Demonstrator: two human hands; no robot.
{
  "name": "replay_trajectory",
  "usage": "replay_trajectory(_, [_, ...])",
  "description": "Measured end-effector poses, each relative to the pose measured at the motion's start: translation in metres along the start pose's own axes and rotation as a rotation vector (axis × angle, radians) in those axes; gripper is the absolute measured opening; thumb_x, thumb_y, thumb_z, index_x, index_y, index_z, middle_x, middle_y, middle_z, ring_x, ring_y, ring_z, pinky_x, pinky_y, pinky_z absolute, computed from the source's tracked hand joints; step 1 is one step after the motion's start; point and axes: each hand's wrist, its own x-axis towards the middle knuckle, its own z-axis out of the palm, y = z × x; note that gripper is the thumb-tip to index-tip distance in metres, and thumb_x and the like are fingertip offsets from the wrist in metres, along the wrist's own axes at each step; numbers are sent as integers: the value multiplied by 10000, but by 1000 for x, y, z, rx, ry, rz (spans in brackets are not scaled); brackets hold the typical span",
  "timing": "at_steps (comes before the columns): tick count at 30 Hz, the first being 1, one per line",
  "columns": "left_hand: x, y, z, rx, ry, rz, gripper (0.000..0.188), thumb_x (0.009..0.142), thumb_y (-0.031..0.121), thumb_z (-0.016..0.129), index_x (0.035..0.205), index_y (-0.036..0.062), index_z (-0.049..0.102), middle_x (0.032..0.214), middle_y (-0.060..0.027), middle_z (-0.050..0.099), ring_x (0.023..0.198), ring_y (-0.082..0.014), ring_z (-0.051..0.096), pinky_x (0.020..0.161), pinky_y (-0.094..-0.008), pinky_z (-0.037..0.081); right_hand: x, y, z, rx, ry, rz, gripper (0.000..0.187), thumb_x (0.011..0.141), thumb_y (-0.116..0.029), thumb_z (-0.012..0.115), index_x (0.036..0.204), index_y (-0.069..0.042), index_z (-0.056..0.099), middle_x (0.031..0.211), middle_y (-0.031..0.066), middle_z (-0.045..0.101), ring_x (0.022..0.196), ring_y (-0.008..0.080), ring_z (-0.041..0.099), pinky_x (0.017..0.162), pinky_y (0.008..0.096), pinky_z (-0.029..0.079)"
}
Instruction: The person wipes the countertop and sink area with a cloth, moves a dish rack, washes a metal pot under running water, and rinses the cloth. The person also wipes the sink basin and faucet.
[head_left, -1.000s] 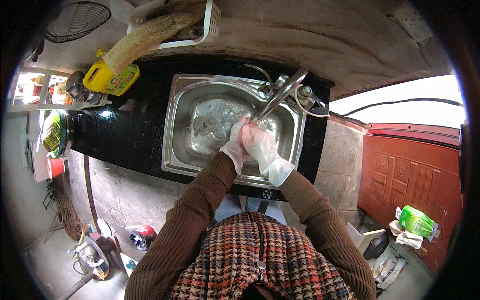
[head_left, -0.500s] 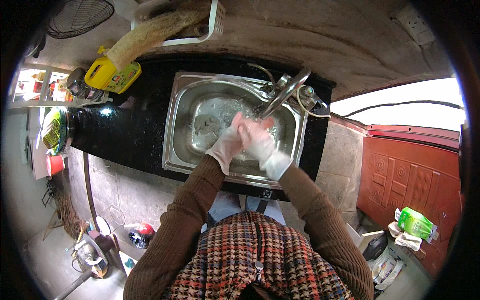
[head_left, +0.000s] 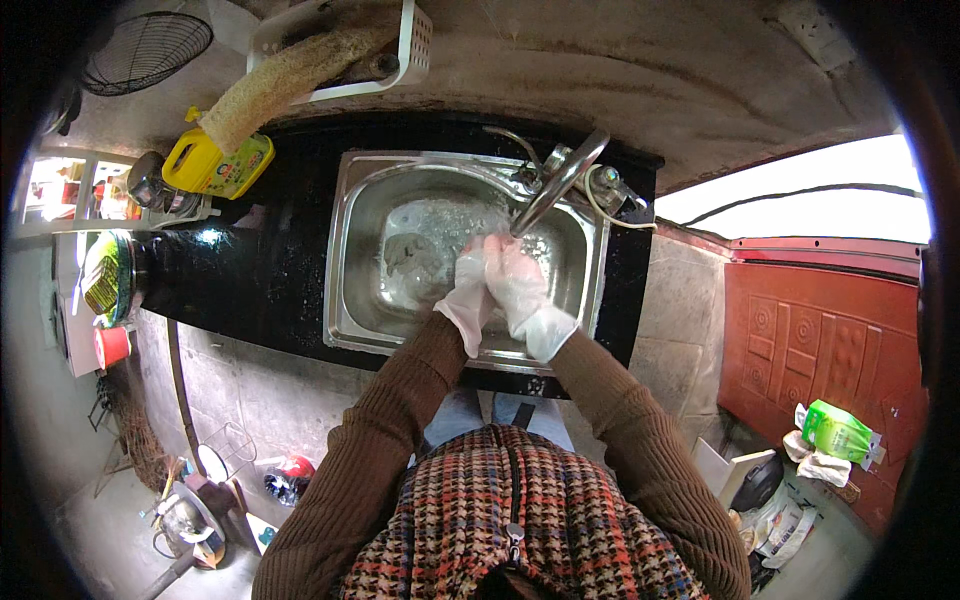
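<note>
Both my hands wear thin whitish gloves and are pressed together over the steel sink (head_left: 352, 250), just under the spout of the curved metal tap (head_left: 555, 185). My left hand (head_left: 468, 290) lies against my right hand (head_left: 515, 280), palms and fingers touching. I cannot tell whether anything is held between them. The sink bottom looks wet and bubbly.
A black countertop (head_left: 250, 275) surrounds the sink. A yellow bottle (head_left: 215, 165) stands at its far left, beside a white basket with a long loofah (head_left: 290, 70). A red door (head_left: 830, 340) and a green packet (head_left: 838, 432) are at right; clutter lies on the floor at lower left.
My joined hands have stayed under the tap, shifting slightly against each other as if rubbing; the head camera has tilted a little.
</note>
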Motion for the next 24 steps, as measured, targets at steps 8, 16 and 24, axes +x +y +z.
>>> replay_trajectory(8, [-57,26,17,187,71,-92,339,1096,306,546,1307,57,642,1221,-83,698,1052,-209,688,944,-365,567,29,23,-18,176,-112,73,363,1072,-335,593,1289,-45,611,1111,181,742,1054,346,715,936,415,559])
replay_trajectory(16, [-85,88,0,649,-286,-22,386,1117,356,479,1427,142,564,1363,-81,613,1144,-217,661,965,-449,559,59,41,-39,794,-497,-165,271,1023,-333,713,1101,-76,683,1019,16,695,932,117,647,802,315,537])
replay_trajectory(24, [-62,51,-17,67,-222,-149,439,1045,162,602,1473,115,513,1334,-97,645,1129,-211,668,929,-419,571,-5,1,22,246,-186,-236,246,1013,-276,702,1014,-49,606,833,97,681,702,258,655,708,384,542])
